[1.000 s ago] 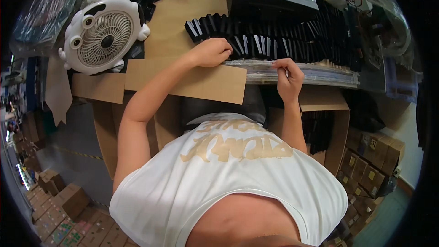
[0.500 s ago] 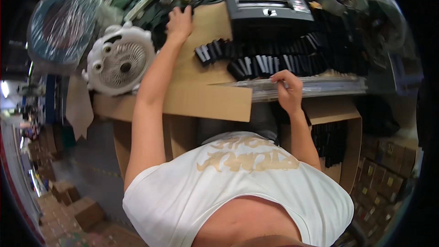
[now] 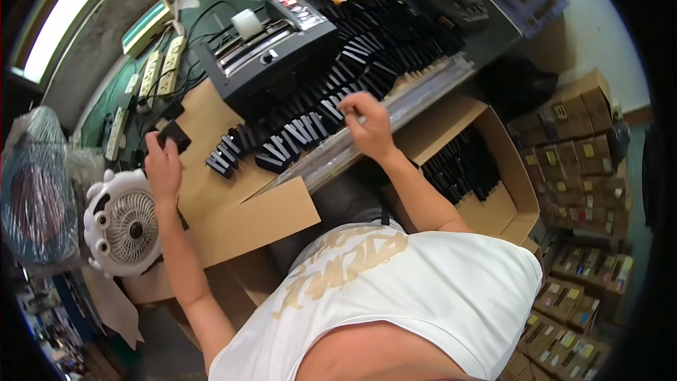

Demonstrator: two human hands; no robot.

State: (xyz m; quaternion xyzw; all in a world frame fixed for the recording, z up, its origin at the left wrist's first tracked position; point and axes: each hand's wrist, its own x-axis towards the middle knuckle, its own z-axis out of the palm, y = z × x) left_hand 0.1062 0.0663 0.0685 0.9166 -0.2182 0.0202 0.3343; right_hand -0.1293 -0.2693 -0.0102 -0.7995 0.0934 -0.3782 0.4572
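1. Since half a second ago, the left hand point(image 3: 163, 164) has come back from the far edge of the bench toward the small white desk fan point(image 3: 125, 222), and its fingers are now wrapped around a small flat black rectangular part point(image 3: 173, 134), lifted off the brown cardboard sheet point(image 3: 233, 208) covering the bench.
2. Right hand point(image 3: 367, 127) has stayed at the front rows of black parts point(image 3: 303, 130), fingers curled with the tips pinched low; whether they grip one I cannot tell.
3. To do this step well, I judge the held part should be kept flat and square and brought to the open end of the row point(image 3: 224, 159).
4. Steady the neighbouring pieces with the right hand so the leaning rows do not topple.
5. Black desktop machine point(image 3: 271, 56) and cardboard box of black parts point(image 3: 486, 169) look unchanged.
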